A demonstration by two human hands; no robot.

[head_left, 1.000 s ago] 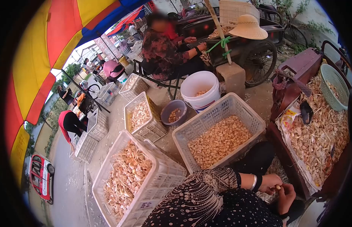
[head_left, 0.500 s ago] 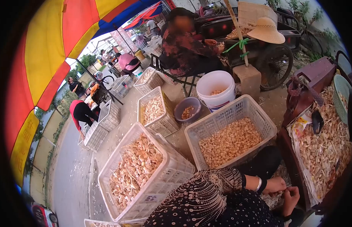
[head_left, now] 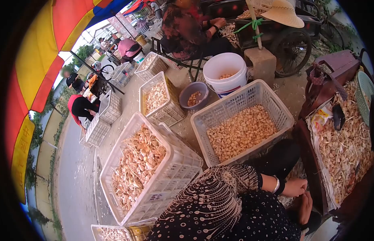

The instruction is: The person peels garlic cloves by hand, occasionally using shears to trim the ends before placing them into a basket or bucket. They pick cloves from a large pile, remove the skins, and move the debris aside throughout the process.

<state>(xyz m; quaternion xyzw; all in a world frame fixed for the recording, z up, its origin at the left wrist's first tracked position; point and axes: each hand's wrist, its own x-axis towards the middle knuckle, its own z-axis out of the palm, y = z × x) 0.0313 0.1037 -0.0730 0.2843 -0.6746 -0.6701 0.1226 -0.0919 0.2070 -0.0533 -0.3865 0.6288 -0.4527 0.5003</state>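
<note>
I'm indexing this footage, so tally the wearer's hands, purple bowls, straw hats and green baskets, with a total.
Wearer's hands: 2 (left hand, right hand)
Purple bowl: 1
Straw hat: 1
Green basket, partly visible: 1
Total: 5

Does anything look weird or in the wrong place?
Yes, a dark thing lies at the edge of the garlic heap on the right. It looks odd against the pale pieces, but I can't tell what it is.

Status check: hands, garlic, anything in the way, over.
Left hand and right hand close together, grip unclear. Garlic cloves heaped in the crate nearest the hands. Nothing visibly blocking either hand.
</note>
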